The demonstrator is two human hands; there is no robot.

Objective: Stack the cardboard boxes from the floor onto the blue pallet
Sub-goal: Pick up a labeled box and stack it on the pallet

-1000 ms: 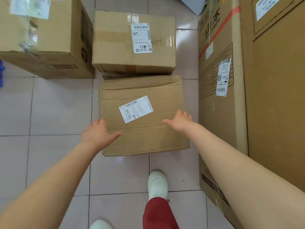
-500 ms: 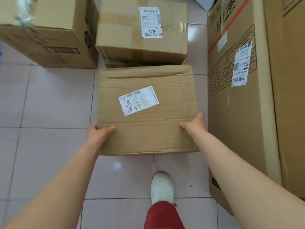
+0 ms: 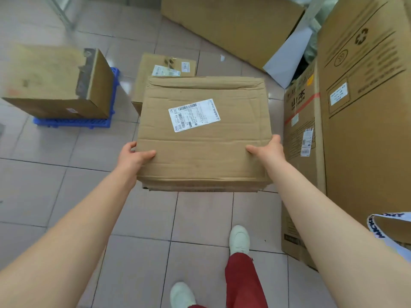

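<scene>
A creased cardboard box with a white shipping label hangs in the air at the centre of the head view, lifted off the tiled floor. My left hand grips its left side with the thumb on top. My right hand grips its right side the same way. The blue pallet lies on the floor at the left, and one large cardboard box stands on it. Behind the held box a smaller labelled box rests on the floor.
Tall cardboard cartons line the right side, close to my right arm. A large flattened carton and a white sheet lie at the back. My feet in white shoes stand on the tiles below the box.
Both hands closed on the box's sides and lifted it off the floor. The view swung up, so the blue pallet and its box now show at the left.
</scene>
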